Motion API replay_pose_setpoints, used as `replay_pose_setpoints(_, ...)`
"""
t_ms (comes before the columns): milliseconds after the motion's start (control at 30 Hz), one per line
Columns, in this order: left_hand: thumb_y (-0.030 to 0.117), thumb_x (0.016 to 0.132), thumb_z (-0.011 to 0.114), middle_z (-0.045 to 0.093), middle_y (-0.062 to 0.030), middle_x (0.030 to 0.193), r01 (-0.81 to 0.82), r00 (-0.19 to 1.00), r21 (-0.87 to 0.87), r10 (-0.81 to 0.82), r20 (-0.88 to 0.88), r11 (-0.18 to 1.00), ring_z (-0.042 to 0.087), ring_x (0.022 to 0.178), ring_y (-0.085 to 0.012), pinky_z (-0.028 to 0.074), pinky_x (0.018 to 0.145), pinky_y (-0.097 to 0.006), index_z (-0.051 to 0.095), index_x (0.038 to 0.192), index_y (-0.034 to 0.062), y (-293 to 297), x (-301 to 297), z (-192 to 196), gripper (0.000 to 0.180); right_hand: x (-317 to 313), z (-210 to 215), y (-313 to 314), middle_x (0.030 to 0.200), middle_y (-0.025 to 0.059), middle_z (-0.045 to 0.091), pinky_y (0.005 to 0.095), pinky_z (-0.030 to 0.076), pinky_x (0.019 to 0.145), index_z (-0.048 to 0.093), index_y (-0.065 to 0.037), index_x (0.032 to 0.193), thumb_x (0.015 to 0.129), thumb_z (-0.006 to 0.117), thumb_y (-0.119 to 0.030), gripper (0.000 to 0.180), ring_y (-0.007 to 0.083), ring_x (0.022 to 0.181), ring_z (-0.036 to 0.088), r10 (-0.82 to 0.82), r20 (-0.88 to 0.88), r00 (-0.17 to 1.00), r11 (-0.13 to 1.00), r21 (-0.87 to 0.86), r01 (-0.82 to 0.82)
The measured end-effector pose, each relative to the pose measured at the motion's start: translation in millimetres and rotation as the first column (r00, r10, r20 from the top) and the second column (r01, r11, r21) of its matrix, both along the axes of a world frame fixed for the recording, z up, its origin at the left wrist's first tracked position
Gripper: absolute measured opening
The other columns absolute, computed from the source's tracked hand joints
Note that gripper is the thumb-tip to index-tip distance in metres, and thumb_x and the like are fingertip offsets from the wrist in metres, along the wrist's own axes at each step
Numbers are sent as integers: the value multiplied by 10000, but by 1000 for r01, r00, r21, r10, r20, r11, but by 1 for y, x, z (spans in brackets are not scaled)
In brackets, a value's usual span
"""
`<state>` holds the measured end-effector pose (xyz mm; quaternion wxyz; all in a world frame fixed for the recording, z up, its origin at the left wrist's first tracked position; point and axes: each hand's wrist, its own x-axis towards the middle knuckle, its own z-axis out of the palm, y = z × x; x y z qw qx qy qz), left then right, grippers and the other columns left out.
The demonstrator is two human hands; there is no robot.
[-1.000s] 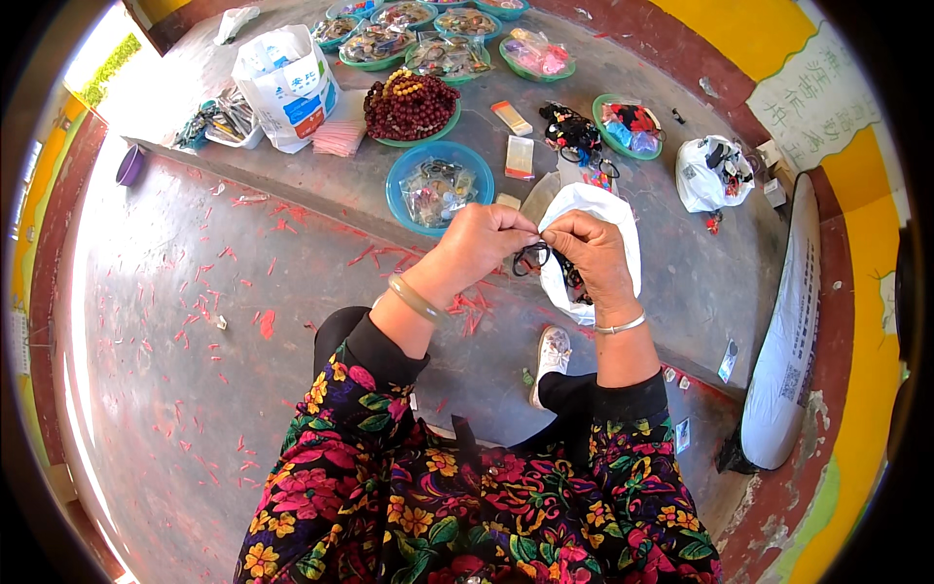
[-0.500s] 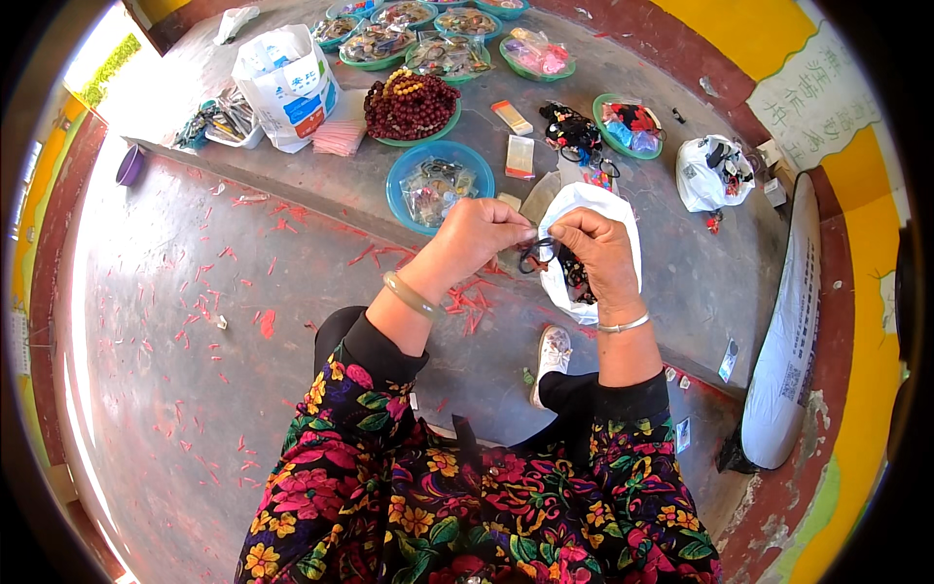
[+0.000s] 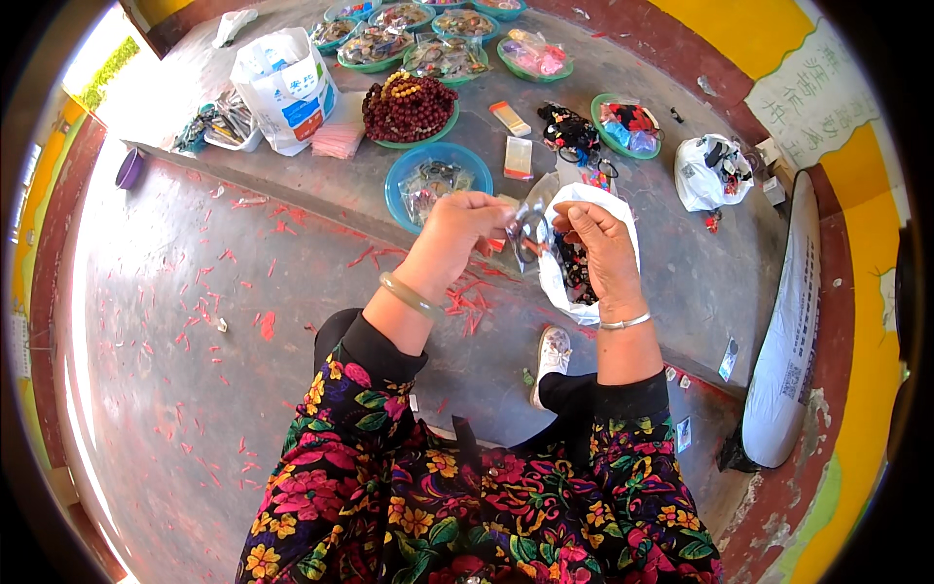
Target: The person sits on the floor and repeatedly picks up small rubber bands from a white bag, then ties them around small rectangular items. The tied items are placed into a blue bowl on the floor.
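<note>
My left hand, a bangle at its wrist, pinches a small clear plastic bag. Dark loops, like hair ties, show in or against the shiny plastic. My right hand, with a silver bracelet, is just right of it, thumb and forefinger drawn together; whether anything is between them is hidden. Below the right hand a white plastic bag gapes, holding dark small items. Just beyond my left hand, a blue basin holds small clear packets.
Basins of packaged trinkets crowd the far ledge, near dark red bead strings. A large white bag stands far left. A filled white bag and a long wrapped roll lie right. Red scraps litter the floor.
My hands have drawn apart a little, the left shifting left and the right staying over the white bag. The clear plastic now shows spread out between them, where dark loops hung before.
</note>
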<state>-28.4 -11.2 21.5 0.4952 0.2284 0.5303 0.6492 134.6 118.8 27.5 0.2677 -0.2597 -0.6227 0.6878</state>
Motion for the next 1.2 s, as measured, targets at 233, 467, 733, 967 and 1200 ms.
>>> replay_pose_setpoints(233, 143, 862, 583, 657, -77, 887, -184, 958, 111, 153, 243, 977, 651, 800, -168, 396, 501, -183, 595, 951, 12, 0, 1, 0, 159, 0, -8, 0, 778, 12, 640, 226, 428, 663, 653, -28, 923, 815, 654, -370, 358, 80, 711, 568, 176, -12, 984, 959, -226, -174)
replay_pose_setpoints(467, 134, 854, 590, 662, -89, 922, -177, 968, 123, 150, 202, 976, 650, 820, -168, 414, 510, -192, 606, 1000, 36, 0, 3, 1, 176, -2, -6, -2, 751, 34, 643, 197, 444, 592, 663, 7, 896, 812, 669, -151, 179, 86, 638, 569, 43, -19, 999, 957, -286, -47)
replay_pose_setpoints(733, 168, 852, 596, 676, -49, 850, -17, 996, 85, 10, 88, 996, 609, 760, -99, 393, 608, -206, 648, 942, 57, 2, 3, 0, 152, 1, -7, 0, 728, 31, 644, 220, 447, 621, 668, 23, 851, 803, 668, -133, 163, 89, 657, 568, 164, 36, 986, 972, -178, -155)
replay_pose_setpoints(967, 185, 862, 582, 676, -38, 829, -3, 999, 71, 6, -34, 998, 547, 700, -62, 375, 610, -208, 675, 887, 40, 3, 8, 0, 174, -1, -9, 0, 761, 34, 646, 215, 444, 652, 656, 20, 899, 796, 679, -142, 193, 92, 695, 574, 171, 49, 984, 972, -169, -161)
replay_pose_setpoints(1200, 170, 842, 598, 670, -35, 816, 49, 958, 13, -44, -284, 999, 556, 723, -62, 393, 637, -208, 677, 905, 2, 4, 12, 1, 196, -3, -7, -6, 833, 74, 661, 232, 467, 735, 632, 38, 911, 794, 671, -111, 193, 123, 784, 616, 235, 56, 970, 959, -176, -222)
